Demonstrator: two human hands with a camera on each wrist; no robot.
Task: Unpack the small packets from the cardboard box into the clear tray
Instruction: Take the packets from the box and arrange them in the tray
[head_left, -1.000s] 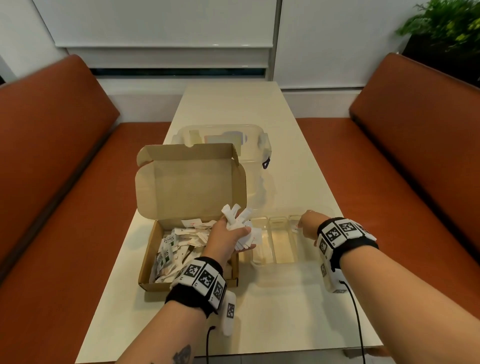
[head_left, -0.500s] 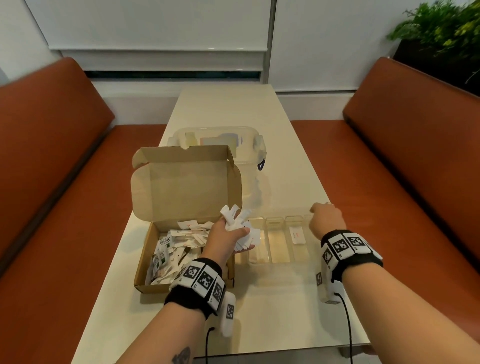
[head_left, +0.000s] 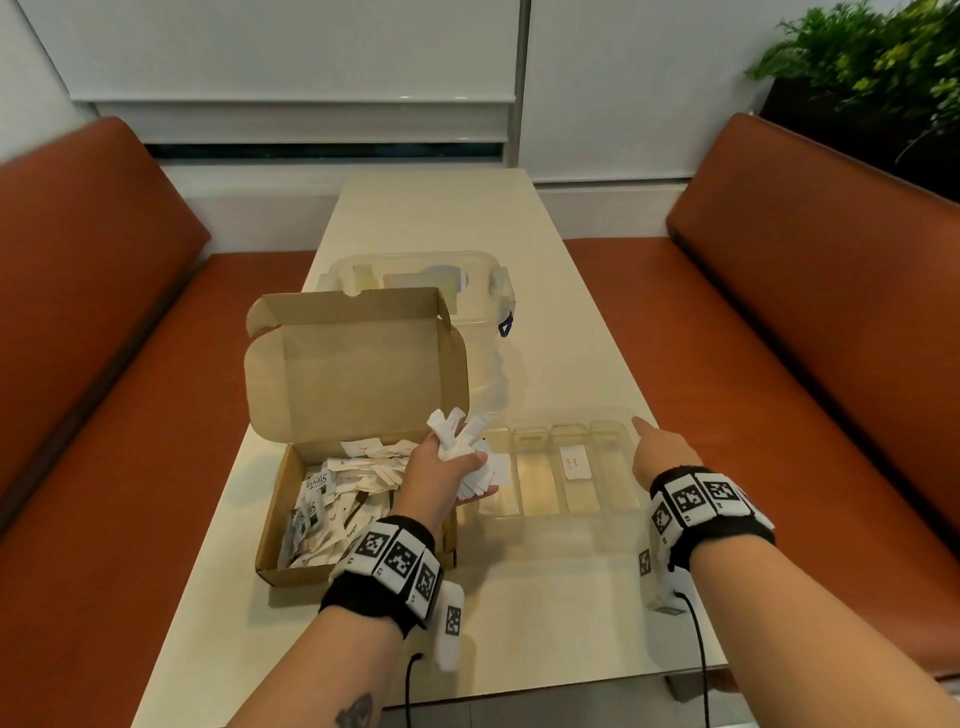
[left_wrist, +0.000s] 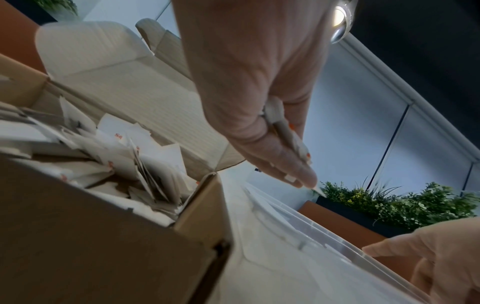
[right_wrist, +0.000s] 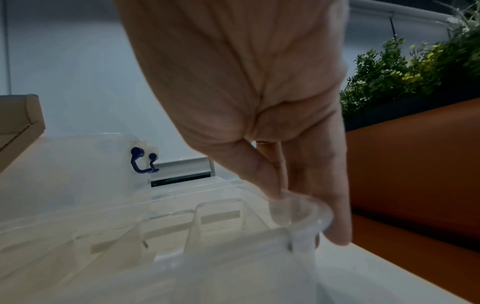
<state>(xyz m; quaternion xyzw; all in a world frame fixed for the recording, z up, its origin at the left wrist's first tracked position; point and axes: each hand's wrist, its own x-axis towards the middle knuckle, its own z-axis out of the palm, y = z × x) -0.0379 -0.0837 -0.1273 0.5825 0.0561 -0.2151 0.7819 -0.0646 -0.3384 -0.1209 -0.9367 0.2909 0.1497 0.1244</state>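
Observation:
An open cardboard box (head_left: 275, 519) sits on the table's left, its lid (head_left: 358, 374) standing up, with many white packets (head_left: 337, 499) inside. My left hand (head_left: 447, 467) grips a bunch of white packets (head_left: 457, 441) above the box's right edge, beside the left end of the clear tray (head_left: 535, 483). One packet (head_left: 575, 463) lies in a tray compartment. My right hand (head_left: 652, 441) is at the tray's far right corner. In the right wrist view that hand (right_wrist: 311, 195) pinches the tray rim (right_wrist: 298, 207), thumb inside and fingers outside.
A clear lidded container (head_left: 415, 280) with a blue latch stands just behind the box. Orange benches (head_left: 104, 415) (head_left: 805, 364) flank the narrow table (head_left: 519, 597). A plant (head_left: 857, 62) is at the back right.
My right hand let a packet drop into the tray and moved right to the tray's far corner. The left hand has kept its bunch in the same place.

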